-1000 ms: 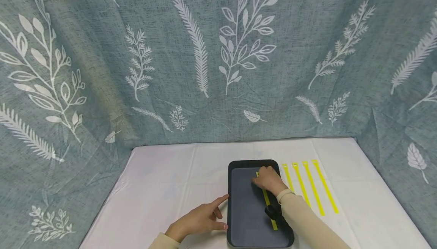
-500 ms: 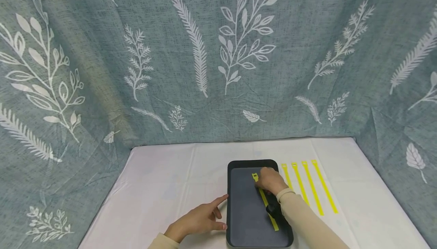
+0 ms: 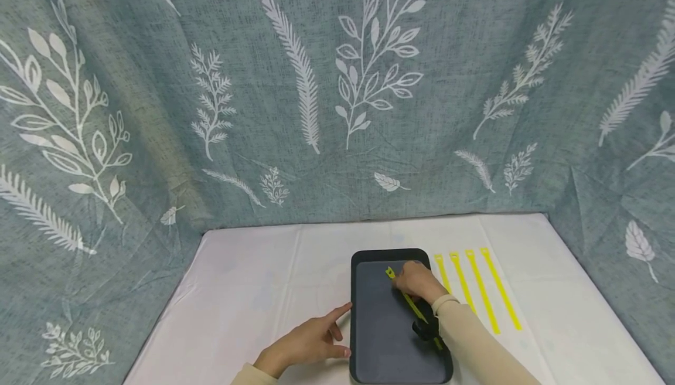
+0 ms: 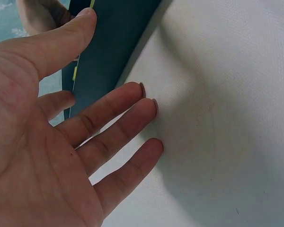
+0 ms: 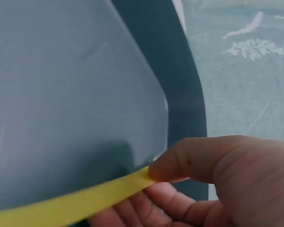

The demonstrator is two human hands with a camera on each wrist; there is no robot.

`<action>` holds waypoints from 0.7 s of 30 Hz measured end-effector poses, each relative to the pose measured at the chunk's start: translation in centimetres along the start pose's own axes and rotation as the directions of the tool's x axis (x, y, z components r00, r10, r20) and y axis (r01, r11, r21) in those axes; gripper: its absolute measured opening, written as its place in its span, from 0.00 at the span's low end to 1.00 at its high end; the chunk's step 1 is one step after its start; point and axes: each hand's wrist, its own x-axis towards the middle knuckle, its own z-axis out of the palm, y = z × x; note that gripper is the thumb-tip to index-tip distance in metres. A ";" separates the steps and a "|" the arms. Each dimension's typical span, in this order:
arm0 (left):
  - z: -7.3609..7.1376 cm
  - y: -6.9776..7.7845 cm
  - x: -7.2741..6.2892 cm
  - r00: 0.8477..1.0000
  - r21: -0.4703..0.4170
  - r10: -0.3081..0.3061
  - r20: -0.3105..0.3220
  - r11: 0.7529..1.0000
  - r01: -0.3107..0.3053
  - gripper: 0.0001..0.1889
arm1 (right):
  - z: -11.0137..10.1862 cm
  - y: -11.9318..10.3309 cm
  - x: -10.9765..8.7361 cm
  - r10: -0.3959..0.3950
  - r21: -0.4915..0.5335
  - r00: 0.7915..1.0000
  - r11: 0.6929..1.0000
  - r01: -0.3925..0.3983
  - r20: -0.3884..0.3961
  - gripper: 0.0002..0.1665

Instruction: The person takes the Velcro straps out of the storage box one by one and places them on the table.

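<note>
My right hand [image 3: 419, 282] is over the far right part of a dark grey tray [image 3: 387, 347]. Its thumb and fingers pinch a yellow cable tie strap [image 5: 66, 205] near the slotted head, which sticks out past the fingers to the left. The strap [image 3: 415, 309] slants across the tray's right half, turned partly on edge, its tail passing behind the black device at my wrist. My left hand [image 3: 311, 338] is at the tray's left side, index fingertip and thumb tip right at the rim. In the left wrist view, the fingers of that hand [image 4: 42, 142] are spread and fairly straight.
Several yellow straps [image 3: 501, 291] lie side by side on the white cloth [image 3: 263, 279] to the right of the tray, partly covered by my right forearm. A blue-green curtain [image 3: 316, 186] with white leaf prints hangs behind the table.
The strap in my right hand has swung from nearly lengthwise to a stronger slant, its head going left and its tail right, and has rolled onto its edge. The left hand stays put.
</note>
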 end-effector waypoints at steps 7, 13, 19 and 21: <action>0.2 0.0 0.0 1.000 0.011 -0.010 -0.002 1.000 0.010 0.44 | -0.6 0.4 -0.5 0.025 0.338 0.997 0.940 -0.049 0.077 0.17; 0.0 0.1 0.0 1.000 0.021 -0.009 -0.004 1.000 0.009 0.44 | -1.0 0.8 0.0 -0.025 0.571 0.991 0.819 -0.055 0.131 0.11; 0.0 0.2 -0.1 1.000 0.016 0.001 -0.008 1.000 0.000 0.44 | -2.2 0.6 -0.3 -0.157 0.687 0.980 0.726 0.030 0.123 0.19; 0.0 0.2 -0.1 1.000 0.018 0.003 -0.010 1.000 -0.002 0.44 | -2.6 0.5 -0.4 -0.173 0.712 0.978 0.701 0.041 0.114 0.21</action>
